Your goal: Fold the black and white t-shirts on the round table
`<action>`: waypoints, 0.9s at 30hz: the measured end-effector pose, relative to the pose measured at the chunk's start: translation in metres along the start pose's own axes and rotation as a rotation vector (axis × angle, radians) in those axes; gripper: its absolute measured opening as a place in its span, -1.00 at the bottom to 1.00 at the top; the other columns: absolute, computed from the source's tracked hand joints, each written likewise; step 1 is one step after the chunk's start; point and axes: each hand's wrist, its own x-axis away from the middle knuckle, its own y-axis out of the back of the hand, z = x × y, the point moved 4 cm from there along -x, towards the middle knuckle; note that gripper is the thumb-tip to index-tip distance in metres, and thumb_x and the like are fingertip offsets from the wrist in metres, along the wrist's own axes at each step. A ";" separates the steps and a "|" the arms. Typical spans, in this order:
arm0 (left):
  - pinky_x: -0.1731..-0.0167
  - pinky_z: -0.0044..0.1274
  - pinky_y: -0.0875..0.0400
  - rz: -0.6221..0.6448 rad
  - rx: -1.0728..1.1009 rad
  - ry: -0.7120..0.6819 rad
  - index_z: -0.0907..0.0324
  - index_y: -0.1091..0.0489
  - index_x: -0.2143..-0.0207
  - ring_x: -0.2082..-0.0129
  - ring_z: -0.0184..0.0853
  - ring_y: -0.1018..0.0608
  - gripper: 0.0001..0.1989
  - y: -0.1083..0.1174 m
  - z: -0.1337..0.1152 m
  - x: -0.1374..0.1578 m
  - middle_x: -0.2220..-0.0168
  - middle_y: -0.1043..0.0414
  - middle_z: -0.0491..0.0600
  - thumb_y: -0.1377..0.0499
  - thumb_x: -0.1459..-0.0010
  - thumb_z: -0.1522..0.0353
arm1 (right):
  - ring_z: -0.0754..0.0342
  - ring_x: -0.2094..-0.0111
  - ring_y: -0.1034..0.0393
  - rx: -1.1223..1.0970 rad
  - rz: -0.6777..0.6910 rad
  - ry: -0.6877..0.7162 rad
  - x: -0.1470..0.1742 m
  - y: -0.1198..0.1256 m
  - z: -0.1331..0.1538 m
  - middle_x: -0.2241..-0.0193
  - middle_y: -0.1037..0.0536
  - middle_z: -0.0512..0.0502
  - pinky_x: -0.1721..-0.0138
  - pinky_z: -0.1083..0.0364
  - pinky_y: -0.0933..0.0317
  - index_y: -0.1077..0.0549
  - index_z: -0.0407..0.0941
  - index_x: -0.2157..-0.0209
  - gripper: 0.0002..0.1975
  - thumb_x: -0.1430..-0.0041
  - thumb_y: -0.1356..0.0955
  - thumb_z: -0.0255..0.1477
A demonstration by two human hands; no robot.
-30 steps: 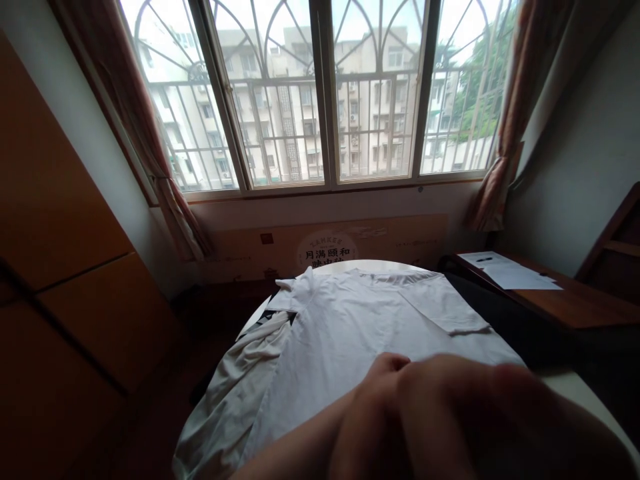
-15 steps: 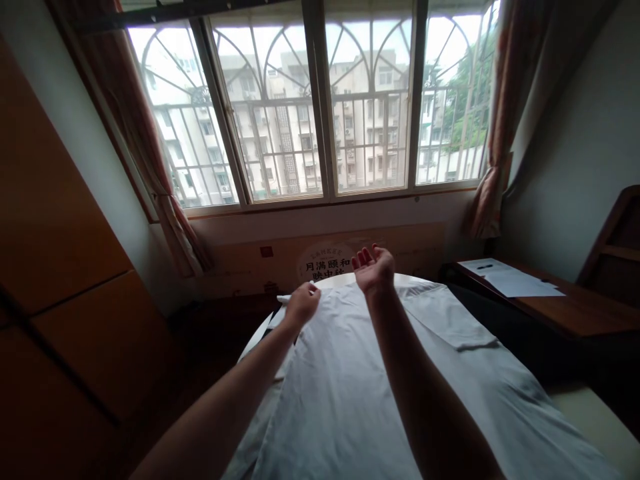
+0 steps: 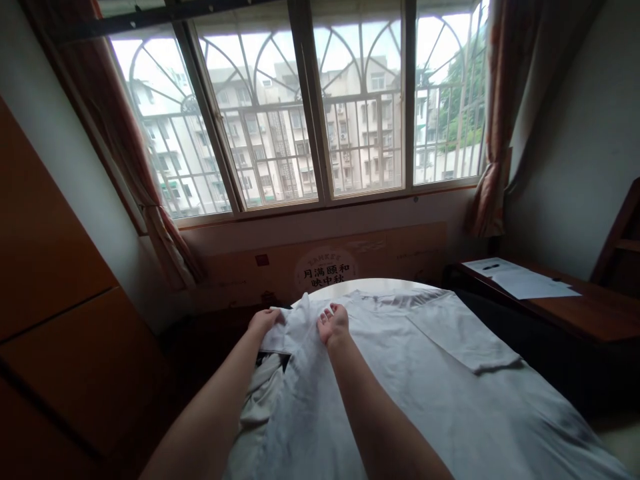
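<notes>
A white T-shirt (image 3: 390, 373) lies spread over a round white table, its right-hand sleeve flat on top. My left hand (image 3: 263, 323) is closed on the left-hand sleeve, with fabric bunched beside the fingers. My right hand (image 3: 333, 323) is palm up over the shirt near the left shoulder, fingers loosely curled and nothing visible in it. Whether its back touches the cloth I cannot tell. Under the shirt's left edge, crumpled pale cloth (image 3: 260, 393) shows.
The round white tabletop (image 3: 373, 285) shows beyond the collar. To the right, white papers (image 3: 525, 279) lie on a wooden desk (image 3: 600, 320) with a wooden chair back (image 3: 620, 240) behind it. An orange-brown cabinet (image 3: 55, 320) stands at left. A barred window (image 3: 320, 120) and curtains are ahead.
My left hand has moved left and slightly nearer, drawing the sleeve outward. My right hand has come down and left, closer to the shirt. The view has shifted slightly.
</notes>
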 end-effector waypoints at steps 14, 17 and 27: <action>0.24 -0.52 -0.37 -0.026 0.215 -0.336 0.13 -0.37 0.44 0.29 -0.25 -0.52 -0.86 0.036 -0.045 -0.032 0.37 -0.51 -0.06 -0.10 -0.11 0.28 | 0.14 0.47 -0.31 0.052 0.076 -0.111 -0.003 -0.001 -0.010 0.46 -0.38 -0.01 0.35 0.18 -0.25 -0.36 -0.09 0.19 -0.80 -0.24 -0.19 -0.35; 0.26 -0.52 -0.35 0.006 0.254 -0.337 0.15 -0.40 0.44 0.31 -0.25 -0.51 -0.87 0.048 -0.058 -0.033 0.39 -0.49 -0.06 -0.13 -0.03 0.29 | 0.12 0.41 -0.35 0.110 0.096 -0.130 -0.005 -0.001 -0.011 0.42 -0.40 -0.03 0.30 0.17 -0.25 -0.40 -0.07 0.15 -0.78 -0.26 -0.21 -0.31; 0.56 -0.59 -0.34 0.471 0.435 -0.293 0.18 -0.45 0.10 0.57 -0.40 -0.45 -0.61 0.032 -0.118 0.034 0.40 -0.46 -0.06 -0.22 -0.10 0.13 | 0.09 0.23 -0.49 0.332 0.187 -0.008 -0.017 0.005 -0.014 0.24 -0.54 -0.14 0.15 0.04 -0.40 -0.45 -0.18 0.03 -0.53 -0.46 -0.11 -0.13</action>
